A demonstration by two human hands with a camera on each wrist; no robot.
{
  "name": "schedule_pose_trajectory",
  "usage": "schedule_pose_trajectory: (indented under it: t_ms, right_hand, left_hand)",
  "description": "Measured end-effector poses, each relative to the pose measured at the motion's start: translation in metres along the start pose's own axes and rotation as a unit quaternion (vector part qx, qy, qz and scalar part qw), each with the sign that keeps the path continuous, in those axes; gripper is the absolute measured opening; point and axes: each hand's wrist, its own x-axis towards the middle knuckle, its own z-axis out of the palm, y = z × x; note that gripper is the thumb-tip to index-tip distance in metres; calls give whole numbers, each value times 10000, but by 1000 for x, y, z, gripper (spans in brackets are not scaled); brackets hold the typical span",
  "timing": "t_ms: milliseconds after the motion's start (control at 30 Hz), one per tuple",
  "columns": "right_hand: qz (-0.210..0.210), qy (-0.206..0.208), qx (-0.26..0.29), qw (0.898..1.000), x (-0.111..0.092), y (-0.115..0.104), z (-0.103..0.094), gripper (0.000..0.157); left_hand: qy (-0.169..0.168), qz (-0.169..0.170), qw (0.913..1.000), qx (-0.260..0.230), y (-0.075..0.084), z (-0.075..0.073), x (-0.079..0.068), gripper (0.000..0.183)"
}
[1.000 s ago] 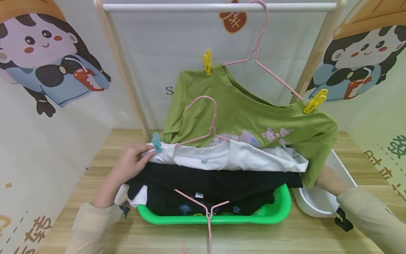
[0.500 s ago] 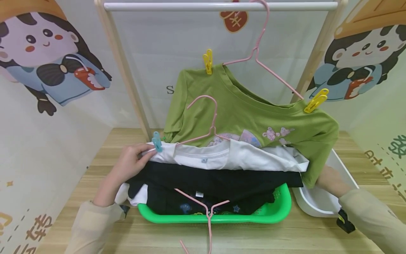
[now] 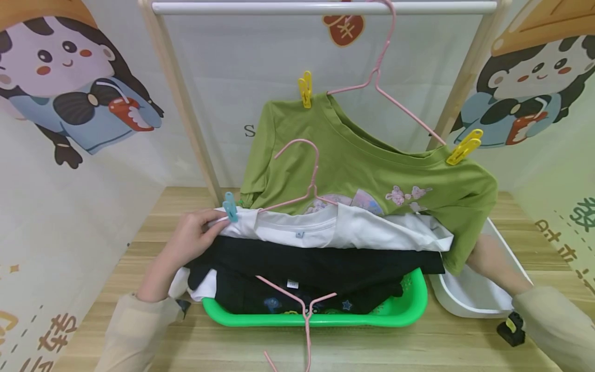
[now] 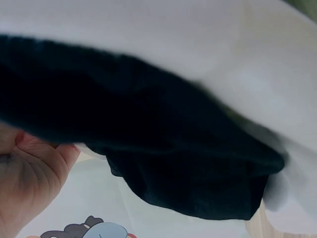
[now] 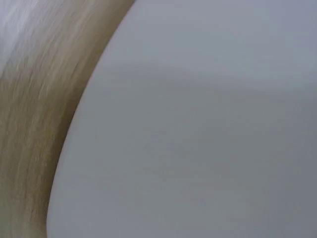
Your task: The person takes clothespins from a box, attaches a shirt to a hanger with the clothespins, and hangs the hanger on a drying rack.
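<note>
In the head view my left hand (image 3: 188,240) pinches the left shoulder of a white shirt (image 3: 297,233), beside a light blue clothespin (image 3: 230,207) clipped there. A pink hanger (image 3: 297,199) runs into the shirt's neck, its hook standing up. Below lie black clothes (image 3: 321,263) in a green basket (image 3: 367,320). My right hand (image 3: 492,258) reaches into a white bin (image 3: 457,294); its fingers are hidden behind the sleeve of a green shirt (image 3: 372,150). The bin's wall (image 5: 188,148) fills most of the right wrist view. My left palm (image 4: 34,173) shows beside dark cloth in the left wrist view.
The green shirt hangs tilted from a white rail (image 3: 279,8) on a pink hanger (image 3: 381,57), with yellow clothespins (image 3: 304,90) on its shoulders. Another pink hanger (image 3: 307,320) lies across the basket's front rim. Wooden posts (image 3: 181,98) hold the rail.
My right forearm has shifted slightly to the right at the white bin. My left hand keeps its pinch on the white shirt. The view has tilted very slightly.
</note>
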Motion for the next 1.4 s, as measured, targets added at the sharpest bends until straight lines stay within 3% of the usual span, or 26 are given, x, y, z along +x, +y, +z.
schedule_pose_trajectory:
  t_ms: [167, 267, 500, 600, 633, 767, 833, 933, 1067, 1300, 1400]
  right_hand:
    - [526, 498, 199, 9972, -6, -6, -18, 7]
    - [882, 795, 372, 9922, -11, -10, -30, 16]
    - [1348, 1582, 843, 9745, -23, -30, -53, 17]
    - [1435, 2033, 1245, 9605, -27, -43, -61, 9]
    - [1406, 2231, 1486, 9531, -29, -48, -63, 10]
    - [943, 2940, 2050, 9288, -35, -71, -72, 39]
    - [751, 3066, 2261, 9215, -36, -84, -75, 35]
    - [538, 3024, 2335, 9226, -33, -102, -77, 21]
    - [-47, 2962, 2529, 9210, -24, -119, -74, 21]
    - [-993, 2918, 3371, 8896, -4, -143, -62, 15]
    - [-1034, 2814, 3443, 8897, 4, -154, -58, 14]
  left_hand:
    - [62, 72, 10000, -16, -1, 0, -1, 9]
    - [75, 99, 9999, -19, -1, 0, -1, 9]
    - [152, 123, 9998, 6, -3, 0, -3, 11]
    - [153, 118, 9998, 6, -2, 0, -4, 10]
    - [155, 124, 9998, 11, -2, 0, -4, 10]
    - [165, 164, 9997, 13, -1, 0, -3, 9]
    - [174, 184, 9997, 0, -1, -1, -2, 10]
    - [180, 180, 9997, -11, -2, -1, -2, 10]
    - [164, 147, 9998, 40, -2, -1, -2, 9]
    - [139, 92, 9998, 55, 3, -1, 0, 9]
    - [154, 105, 9998, 55, 3, 0, 0, 9]
